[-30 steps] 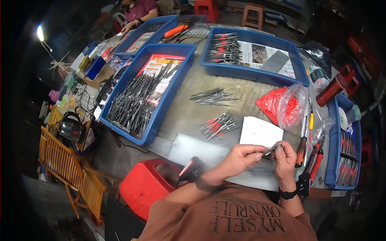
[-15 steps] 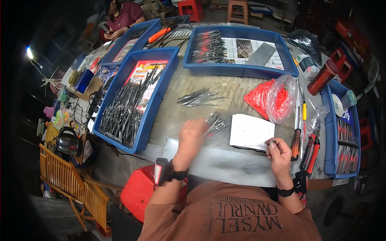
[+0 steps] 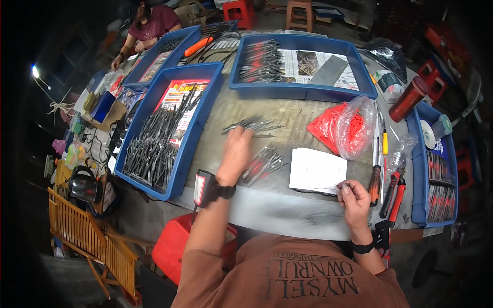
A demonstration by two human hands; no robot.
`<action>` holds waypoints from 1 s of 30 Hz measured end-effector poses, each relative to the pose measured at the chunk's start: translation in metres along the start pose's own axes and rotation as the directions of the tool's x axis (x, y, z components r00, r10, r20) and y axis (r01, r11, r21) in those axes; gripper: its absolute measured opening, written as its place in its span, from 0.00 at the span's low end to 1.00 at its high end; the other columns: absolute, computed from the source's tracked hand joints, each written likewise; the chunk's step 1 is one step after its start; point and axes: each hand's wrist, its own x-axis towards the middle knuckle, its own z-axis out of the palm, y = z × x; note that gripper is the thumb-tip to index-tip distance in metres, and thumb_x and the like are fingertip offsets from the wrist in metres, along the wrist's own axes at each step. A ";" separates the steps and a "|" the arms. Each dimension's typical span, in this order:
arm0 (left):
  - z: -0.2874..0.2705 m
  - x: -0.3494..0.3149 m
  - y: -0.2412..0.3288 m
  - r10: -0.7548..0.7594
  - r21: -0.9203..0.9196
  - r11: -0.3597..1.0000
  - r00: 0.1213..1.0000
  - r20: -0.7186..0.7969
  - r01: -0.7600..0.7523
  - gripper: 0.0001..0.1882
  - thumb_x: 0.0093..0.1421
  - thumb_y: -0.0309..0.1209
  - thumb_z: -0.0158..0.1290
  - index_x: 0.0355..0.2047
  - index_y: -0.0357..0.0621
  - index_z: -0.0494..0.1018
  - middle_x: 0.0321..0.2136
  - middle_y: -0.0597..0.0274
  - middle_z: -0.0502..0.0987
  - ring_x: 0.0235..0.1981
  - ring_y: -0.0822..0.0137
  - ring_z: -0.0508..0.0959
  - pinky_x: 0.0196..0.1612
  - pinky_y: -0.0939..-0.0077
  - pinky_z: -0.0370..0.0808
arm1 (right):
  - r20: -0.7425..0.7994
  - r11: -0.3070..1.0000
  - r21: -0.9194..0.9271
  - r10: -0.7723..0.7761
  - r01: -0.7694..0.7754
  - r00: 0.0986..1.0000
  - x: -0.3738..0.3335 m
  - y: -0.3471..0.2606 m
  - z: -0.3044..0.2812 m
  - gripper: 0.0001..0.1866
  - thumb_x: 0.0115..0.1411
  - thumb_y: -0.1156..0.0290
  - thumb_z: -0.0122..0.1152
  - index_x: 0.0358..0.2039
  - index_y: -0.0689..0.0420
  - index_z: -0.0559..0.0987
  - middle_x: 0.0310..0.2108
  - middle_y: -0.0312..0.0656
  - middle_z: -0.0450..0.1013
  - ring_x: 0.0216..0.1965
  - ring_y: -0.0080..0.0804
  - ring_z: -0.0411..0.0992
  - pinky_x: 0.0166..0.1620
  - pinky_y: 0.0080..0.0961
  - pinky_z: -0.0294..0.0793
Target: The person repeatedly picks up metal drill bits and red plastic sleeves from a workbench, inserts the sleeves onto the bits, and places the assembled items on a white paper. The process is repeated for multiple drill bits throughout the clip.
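Observation:
My left hand [image 3: 236, 152] reaches to the near left edge of a loose pile of thin dark metal pieces [image 3: 257, 123], palm down with fingers bent together. Its fingertips are partly hidden, so what they grip does not show. Just right of that wrist lies a second pile of thin pieces [image 3: 266, 163], some with red parts. My right hand [image 3: 354, 197] is closed, thumb against the fingers, at the lower right corner of a white paper stack [image 3: 317, 169]. Anything inside its pinch is too small to make out.
Blue trays [image 3: 220, 84] hold more thin pieces at left and back. Right of the paper are a clear bag of red pieces [image 3: 354, 128], a screwdriver [image 3: 376, 182], red-handled pliers [image 3: 397, 200] and a red flask [image 3: 409, 98]. Another person [image 3: 154, 25] sits far left.
My left hand has moved up and slightly left, from beside the nearer pile to the farther one. The nearer pile looks more spread out. My right hand keeps its place by the paper.

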 end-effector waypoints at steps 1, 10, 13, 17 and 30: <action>0.004 0.000 -0.002 0.017 -0.011 1.000 1.000 0.004 -0.017 0.07 0.43 0.17 0.46 0.25 0.38 0.68 0.26 0.49 0.67 0.32 0.50 0.67 0.34 0.60 0.66 | -0.009 1.000 -0.002 0.006 -0.006 1.000 -0.001 -0.001 0.000 0.07 0.59 0.73 0.49 0.32 0.64 0.72 0.20 0.32 0.65 0.20 0.15 0.59 0.23 0.12 0.56; -0.025 -0.006 0.013 -0.102 -0.062 0.993 0.995 0.008 0.102 0.03 0.51 0.21 0.48 0.28 0.37 0.68 0.24 0.48 0.71 0.29 0.49 0.71 0.32 0.62 0.67 | -0.056 0.993 -0.109 -0.052 0.046 0.997 0.011 -0.006 -0.017 0.08 0.59 0.73 0.50 0.34 0.64 0.73 0.21 0.29 0.65 0.22 0.13 0.59 0.25 0.12 0.59; -0.042 -0.011 0.035 -0.184 -0.221 0.958 0.983 0.012 0.182 0.05 0.54 0.21 0.48 0.32 0.36 0.70 0.23 0.51 0.73 0.24 0.63 0.74 0.29 0.74 0.69 | -0.140 0.953 -0.281 -0.159 0.115 0.977 0.032 -0.010 -0.029 0.08 0.58 0.73 0.51 0.32 0.65 0.74 0.20 0.34 0.67 0.24 0.14 0.61 0.25 0.16 0.61; -0.048 -0.028 0.060 -0.231 -0.376 0.892 0.968 0.094 0.249 0.09 0.53 0.22 0.51 0.35 0.33 0.72 0.23 0.60 0.75 0.25 0.74 0.72 0.29 0.82 0.69 | -0.124 0.832 -0.517 -0.305 0.201 0.944 0.068 -0.016 -0.043 0.08 0.57 0.72 0.53 0.32 0.65 0.74 0.22 0.34 0.68 0.23 0.20 0.65 0.27 0.17 0.64; -0.030 -0.064 0.109 -0.130 -0.718 0.558 0.898 0.419 0.416 0.06 0.56 0.24 0.52 0.32 0.34 0.73 0.23 0.65 0.76 0.24 0.78 0.71 0.29 0.84 0.69 | 0.144 0.066 -0.979 -0.444 0.192 0.884 0.151 0.014 -0.037 0.04 0.42 0.74 0.54 0.16 0.59 0.76 0.21 0.49 0.72 0.26 0.43 0.73 0.32 0.39 0.69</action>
